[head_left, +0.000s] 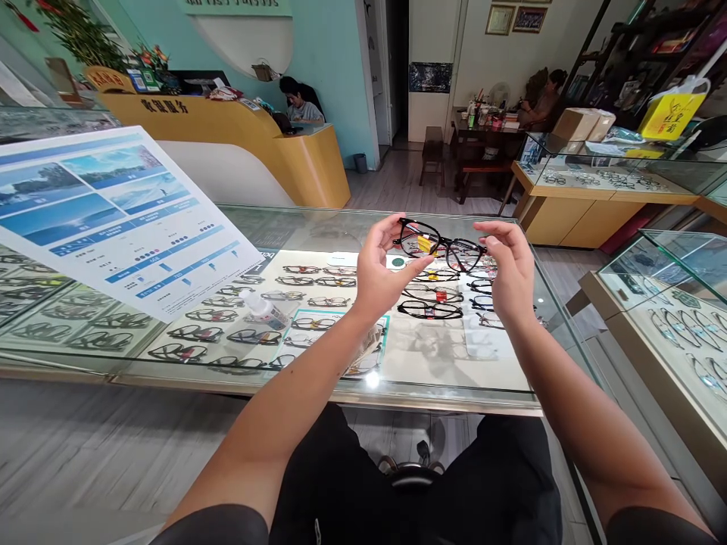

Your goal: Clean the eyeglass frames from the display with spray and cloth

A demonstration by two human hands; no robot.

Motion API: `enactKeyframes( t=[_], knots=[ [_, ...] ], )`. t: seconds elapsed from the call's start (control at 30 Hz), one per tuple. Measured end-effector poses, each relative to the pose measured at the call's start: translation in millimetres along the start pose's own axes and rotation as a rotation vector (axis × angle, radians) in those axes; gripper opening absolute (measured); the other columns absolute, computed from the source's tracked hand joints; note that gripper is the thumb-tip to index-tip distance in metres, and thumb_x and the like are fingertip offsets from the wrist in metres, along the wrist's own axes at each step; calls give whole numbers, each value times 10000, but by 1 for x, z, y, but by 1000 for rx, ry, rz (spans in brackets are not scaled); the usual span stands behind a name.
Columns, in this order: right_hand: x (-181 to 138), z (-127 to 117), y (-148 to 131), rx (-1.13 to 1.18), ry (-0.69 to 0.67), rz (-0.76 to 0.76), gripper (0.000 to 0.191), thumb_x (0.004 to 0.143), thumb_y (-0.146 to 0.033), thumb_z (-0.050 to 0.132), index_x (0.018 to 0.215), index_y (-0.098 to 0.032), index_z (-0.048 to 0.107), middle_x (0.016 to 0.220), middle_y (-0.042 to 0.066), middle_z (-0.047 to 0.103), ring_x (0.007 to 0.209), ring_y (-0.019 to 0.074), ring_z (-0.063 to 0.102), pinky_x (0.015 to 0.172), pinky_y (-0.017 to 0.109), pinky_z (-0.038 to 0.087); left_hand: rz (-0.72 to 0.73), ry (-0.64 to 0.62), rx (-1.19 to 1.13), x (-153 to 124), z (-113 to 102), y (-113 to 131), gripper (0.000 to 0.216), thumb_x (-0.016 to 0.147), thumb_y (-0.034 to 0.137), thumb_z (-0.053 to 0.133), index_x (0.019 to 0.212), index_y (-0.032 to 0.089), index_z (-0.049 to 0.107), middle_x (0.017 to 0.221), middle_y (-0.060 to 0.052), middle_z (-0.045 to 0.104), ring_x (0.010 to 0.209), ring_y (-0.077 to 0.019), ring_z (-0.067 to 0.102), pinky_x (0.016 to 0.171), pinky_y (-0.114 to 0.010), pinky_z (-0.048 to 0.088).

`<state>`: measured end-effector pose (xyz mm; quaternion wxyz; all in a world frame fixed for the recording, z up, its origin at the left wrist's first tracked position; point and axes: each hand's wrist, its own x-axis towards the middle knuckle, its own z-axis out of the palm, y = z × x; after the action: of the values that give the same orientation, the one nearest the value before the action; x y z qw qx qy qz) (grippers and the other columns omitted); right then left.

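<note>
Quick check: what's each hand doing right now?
Left hand: closed, holding one end of the black-framed eyeglasses.
Right hand: closed, holding the opposite end between thumb and fingers.

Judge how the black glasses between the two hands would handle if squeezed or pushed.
The black glasses are likely light for their size, being slim and largely see-through. So thinly built, they may hold their shape yet bend under a hard squeeze. Their glossy finish could feel slippery.
</note>
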<state>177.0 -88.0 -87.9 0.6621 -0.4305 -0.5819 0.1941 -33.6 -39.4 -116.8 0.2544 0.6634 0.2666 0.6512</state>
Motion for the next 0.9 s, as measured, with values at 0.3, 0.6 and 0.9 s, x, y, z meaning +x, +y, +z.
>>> enactKeyframes(
  t=[0.3, 0.6, 0.9],
  knots=[
    [11, -13, -4, 17, -495, 90, 196, 971, -450, 749, 933, -265, 803, 1116, 49, 809, 1114, 263, 707, 1040, 449, 497, -19, -213, -31, -2, -2, 9, 819, 795, 555, 942, 1471, 272, 576, 1364, -134, 735, 1238, -283, 738, 1025, -417, 607],
    [20, -16, 11, 153, -465, 239, 264, 833, -502, 885, 866, -241, 861, 999, 48, 837, 936, 231, 725, 880, 387, 568, 26, -175, 98, -3, -3, 0, 971, 816, 556, 914, 1617, 330, 414, 1400, -118, 678, 1197, -252, 715, 1012, -393, 576],
    [21, -11, 31, -161, -61, -122, 196, 958, -425, 744, 946, -249, 830, 1131, 93, 848, 1094, 283, 782, 1033, 480, 592, -277, -256, 105, 3, 39, 37, 343, 956, 559, 745, 986, 229, 836, 657, 17, 519, 617, -137, 440, 605, -296, 377]
  ],
)
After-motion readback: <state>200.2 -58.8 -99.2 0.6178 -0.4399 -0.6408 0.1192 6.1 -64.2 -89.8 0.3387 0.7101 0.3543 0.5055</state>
